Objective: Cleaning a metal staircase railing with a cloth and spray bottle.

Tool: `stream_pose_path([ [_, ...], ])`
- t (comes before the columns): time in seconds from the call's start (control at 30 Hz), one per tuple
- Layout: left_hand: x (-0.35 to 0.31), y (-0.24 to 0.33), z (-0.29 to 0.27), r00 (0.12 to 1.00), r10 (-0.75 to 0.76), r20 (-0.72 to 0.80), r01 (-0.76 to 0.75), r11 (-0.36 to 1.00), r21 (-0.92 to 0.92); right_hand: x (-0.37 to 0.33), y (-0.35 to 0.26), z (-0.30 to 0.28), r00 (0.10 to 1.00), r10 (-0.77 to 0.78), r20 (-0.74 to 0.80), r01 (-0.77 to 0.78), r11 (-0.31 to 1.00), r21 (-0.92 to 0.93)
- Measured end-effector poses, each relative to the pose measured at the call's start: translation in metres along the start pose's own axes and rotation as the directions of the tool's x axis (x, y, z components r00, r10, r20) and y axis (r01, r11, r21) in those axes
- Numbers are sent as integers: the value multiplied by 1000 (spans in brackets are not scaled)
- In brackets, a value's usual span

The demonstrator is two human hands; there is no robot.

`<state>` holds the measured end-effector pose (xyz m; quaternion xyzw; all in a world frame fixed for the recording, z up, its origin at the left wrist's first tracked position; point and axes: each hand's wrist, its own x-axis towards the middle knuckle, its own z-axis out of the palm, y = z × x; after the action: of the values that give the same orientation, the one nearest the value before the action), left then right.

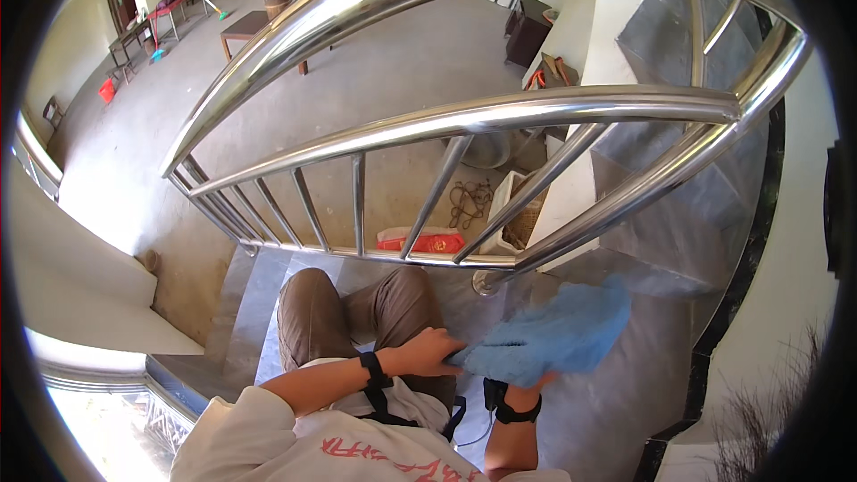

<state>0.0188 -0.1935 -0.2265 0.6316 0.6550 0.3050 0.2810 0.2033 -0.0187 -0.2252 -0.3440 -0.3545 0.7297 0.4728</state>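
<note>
Observed from the head view: the person stands on a stair landing behind a polished stainless-steel railing [464, 120] and holds a light-blue cleaning cloth [553, 332] in both hands at about waist height, just below and on the near side of the railing's lower rails. The left hand [428, 353] pinches the cloth's near left edge, its grip closed on the fabric. The right hand [527, 384] sits underneath the cloth and is largely hidden by it; it appears to grip the cloth from below, though the fingers cannot be made out with certainty. Both wrists carry black straps. The cloth is bunched and spread between the hands, apart from the metal; no rail is being touched. Judgement: the step in hand is readying the cloth, gathering or refolding it into a pad, and wiping contact has not been made. The next move would call for freeing one hand, wrapping the cloth around the nearest rail or the base of the corner post [486, 281], and running it along the tube with steady pressure while keeping balance at the stair edge. Beyond the railing, on the floor below, lie a red flat package [424, 241] and a coil of rope [470, 201].
</note>
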Motion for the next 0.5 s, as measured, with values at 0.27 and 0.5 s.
stream_pose_path([
  [0.27, -24, 3, -74, 780, -344, -522, -19, 821, -571, 18, 6, 0, 997, 64, 36, -66, 995, 71],
  [0.5, -66, 65, -117, 539, -151, -829, -63, 974, -219, 2, 109, 23, 883, 407, 233, -453, 869, 199],
])
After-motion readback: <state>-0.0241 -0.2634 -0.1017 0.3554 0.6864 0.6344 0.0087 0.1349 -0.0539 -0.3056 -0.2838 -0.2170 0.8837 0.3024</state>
